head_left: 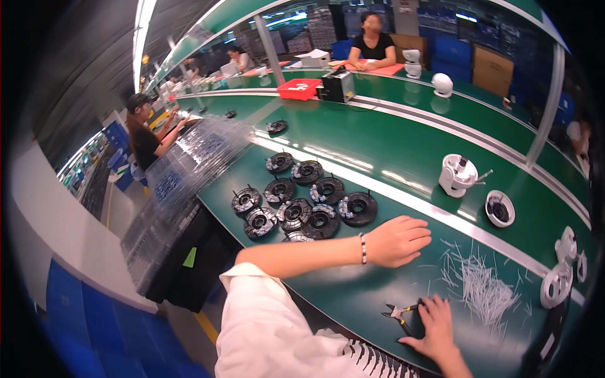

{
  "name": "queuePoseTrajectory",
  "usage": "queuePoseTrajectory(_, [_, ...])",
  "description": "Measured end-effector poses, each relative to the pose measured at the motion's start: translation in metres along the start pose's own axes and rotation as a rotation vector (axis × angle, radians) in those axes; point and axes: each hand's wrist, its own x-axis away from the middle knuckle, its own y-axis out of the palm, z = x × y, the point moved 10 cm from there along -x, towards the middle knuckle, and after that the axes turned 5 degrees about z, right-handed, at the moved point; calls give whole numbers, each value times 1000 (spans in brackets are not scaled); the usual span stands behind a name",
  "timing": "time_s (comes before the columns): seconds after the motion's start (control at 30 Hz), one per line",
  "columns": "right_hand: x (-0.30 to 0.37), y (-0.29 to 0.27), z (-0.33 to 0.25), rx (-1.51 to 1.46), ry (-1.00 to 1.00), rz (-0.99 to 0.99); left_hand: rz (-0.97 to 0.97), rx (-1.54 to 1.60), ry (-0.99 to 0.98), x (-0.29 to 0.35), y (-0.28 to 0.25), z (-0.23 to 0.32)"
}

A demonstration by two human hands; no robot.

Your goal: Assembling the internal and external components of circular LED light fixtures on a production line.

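My left hand (396, 242) reaches across the green worktable, a beaded bracelet on its wrist. Its fingers are stretched out and nothing shows in them. Closer to the front edge, my right hand (435, 331) has its fingers and thumb spread beside small cutting pliers (397, 312) with black and yellow handles. The fingertips are at one handle and the thumb is near the other; the pliers lie on the table with their jaws pointing left. To the right of both hands is a loose heap of thin white plastic strips (485, 286).
Several round black parts with wiring (294, 214) cluster left of my hands. Beyond the metal rail, a green conveyor (378, 145) carries white housings (458, 176). White ring-shaped parts (557, 285) stand far right. Clear plastic trays (189, 157) are stacked left. Co-workers sit or stand beyond.
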Motion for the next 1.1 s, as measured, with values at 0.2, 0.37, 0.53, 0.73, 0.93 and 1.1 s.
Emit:
queuePoseTrajectory(0.2, [-131, -106, -37, 243, -318, 78, -156, 88, 520, -50, 47, 45])
queuePoseTrajectory(0.37, [-234, -93, 81, 580, -70, 71, -179, 73, 539, -144, 105, -39])
queuePoseTrajectory(0.53, [-243, -172, 99, 817, -253, 354, -143, -429, 264, -239, 105, -70])
queuePoseTrajectory(0.73, [-252, -164, 109, 658, -106, 359, -341, -610, 229, -222, 107, -79])
queuePoseTrajectory(0.93, [-206, -158, 161, 768, 2, 266, -403, -614, 108, -241, 166, -66])
queuePoseTrajectory(1.1, [-245, -163, 138, 359, -152, 331, -148, -890, 45, -233, 239, -137])
